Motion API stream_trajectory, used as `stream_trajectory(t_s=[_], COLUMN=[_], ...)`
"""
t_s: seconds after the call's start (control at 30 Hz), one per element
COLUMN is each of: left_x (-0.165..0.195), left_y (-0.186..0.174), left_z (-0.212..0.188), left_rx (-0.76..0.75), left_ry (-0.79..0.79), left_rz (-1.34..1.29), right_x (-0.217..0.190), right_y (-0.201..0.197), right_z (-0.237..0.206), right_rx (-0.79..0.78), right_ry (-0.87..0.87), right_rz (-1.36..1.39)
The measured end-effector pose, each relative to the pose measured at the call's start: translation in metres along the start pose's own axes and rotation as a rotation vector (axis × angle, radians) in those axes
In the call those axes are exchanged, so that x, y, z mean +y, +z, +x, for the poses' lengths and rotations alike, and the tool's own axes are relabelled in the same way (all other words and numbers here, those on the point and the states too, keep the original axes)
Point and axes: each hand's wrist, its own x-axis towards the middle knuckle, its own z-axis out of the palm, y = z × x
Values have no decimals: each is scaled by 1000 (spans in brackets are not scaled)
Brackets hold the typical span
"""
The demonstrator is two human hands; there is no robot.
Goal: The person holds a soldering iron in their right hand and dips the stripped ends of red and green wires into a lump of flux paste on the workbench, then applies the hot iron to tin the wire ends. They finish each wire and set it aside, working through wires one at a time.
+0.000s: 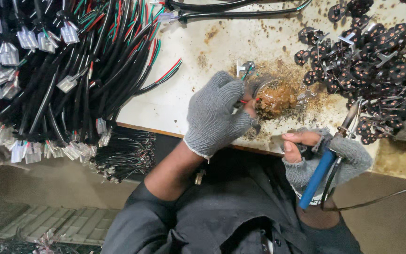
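In the head view, near the middle of the frame, the left hand point(214, 113) in a grey knitted glove pinched a thin wire with red and green cores point(246, 74), its bared tip at a small round tin of brown paste point(274, 98). That wire looked light and limp, best taken close to its stripped end. At lower right, the right hand point(323, 157) was closed around a blue-handled soldering iron point(324, 170), beside a heap of dark small parts point(367, 61) on the stained white table point(175, 103).

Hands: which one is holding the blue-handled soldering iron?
The right hand, in a fingerless grey glove; the left hand pinches thin wires instead.
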Motion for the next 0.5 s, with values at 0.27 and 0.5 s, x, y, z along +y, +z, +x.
stream_trajectory(t_s=[0.27,0.5], left_x=[6,0], left_y=[-63,-48], left_z=[-8,-39], left_rx=[-579,-666], left_ry=[81,-5], left_rz=[-409,-655], right_x=[-1,17], right_y=[-6,-4], right_z=[3,-9], right_rx=[-123,-249], right_ry=[317,55], right_rz=[4,43])
